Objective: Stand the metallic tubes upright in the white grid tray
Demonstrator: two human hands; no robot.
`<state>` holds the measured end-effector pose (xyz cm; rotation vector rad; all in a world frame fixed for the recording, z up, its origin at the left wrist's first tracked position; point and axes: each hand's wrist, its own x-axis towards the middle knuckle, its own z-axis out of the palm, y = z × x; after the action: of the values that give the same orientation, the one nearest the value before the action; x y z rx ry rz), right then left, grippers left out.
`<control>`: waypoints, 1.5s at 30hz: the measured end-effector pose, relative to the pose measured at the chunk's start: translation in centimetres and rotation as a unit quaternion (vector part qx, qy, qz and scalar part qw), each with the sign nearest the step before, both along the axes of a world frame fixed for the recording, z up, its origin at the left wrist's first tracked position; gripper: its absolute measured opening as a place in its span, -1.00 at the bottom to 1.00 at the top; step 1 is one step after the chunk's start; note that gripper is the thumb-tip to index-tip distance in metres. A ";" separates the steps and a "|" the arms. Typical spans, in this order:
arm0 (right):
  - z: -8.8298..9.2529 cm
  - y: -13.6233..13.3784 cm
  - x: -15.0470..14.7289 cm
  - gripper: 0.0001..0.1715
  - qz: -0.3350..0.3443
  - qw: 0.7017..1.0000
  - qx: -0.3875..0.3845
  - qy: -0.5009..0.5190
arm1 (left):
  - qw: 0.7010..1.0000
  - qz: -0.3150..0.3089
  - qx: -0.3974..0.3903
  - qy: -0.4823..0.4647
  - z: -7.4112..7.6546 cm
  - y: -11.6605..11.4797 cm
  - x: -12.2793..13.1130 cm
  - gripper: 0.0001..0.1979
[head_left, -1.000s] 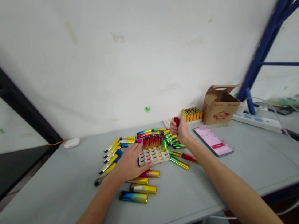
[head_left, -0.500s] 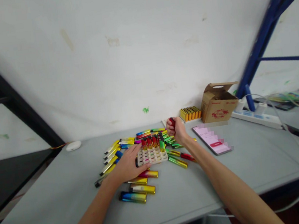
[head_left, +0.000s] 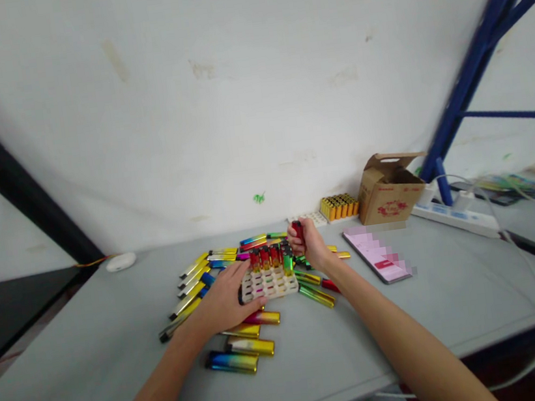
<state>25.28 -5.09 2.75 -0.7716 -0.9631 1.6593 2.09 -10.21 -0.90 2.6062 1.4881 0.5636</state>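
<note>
The right hand [head_left: 311, 243] has its grip closed around a red lighter [head_left: 297, 227], and the left hand [head_left: 225, 296] clasps the tray [head_left: 274, 287].

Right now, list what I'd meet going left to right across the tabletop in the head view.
White oval object, left hand, near white tray, right hand holding a red lighter, phone, white power strip.
</note>
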 end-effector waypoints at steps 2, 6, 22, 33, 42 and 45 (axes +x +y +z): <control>0.2 0.0 0.0 -0.61 -0.005 1.000 -0.004 -0.004 | 1.000 0.000 0.000 0.000 0.0 0.0 0.0 -0.27; 0.3 0.1 0.2 -0.61 -0.025 1.000 0.005 -0.003 | 1.000 -0.004 0.002 0.002 0.0 0.0 -0.1 -0.27; -0.7 1.3 0.6 -0.63 -0.052 0.999 0.004 0.004 | 1.000 -0.002 0.009 0.005 -0.2 0.2 -0.3 -0.27; -0.4 1.2 1.2 -0.64 -0.051 0.995 0.032 0.078 | 1.000 0.002 0.006 0.005 0.1 0.0 -0.2 -0.29; -0.5 1.5 1.9 -0.64 -0.024 0.997 0.029 0.072 | 1.000 0.011 -0.007 0.017 0.5 -0.2 -0.2 -0.28; -0.9 1.9 2.2 -0.62 -0.060 0.994 0.044 0.082 | 1.000 0.005 -0.009 0.013 0.4 -0.2 -0.2 -0.28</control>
<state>27.45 -3.19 1.85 -0.6129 -0.8519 1.5404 1.86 -10.44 -0.50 2.6043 1.5086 0.5174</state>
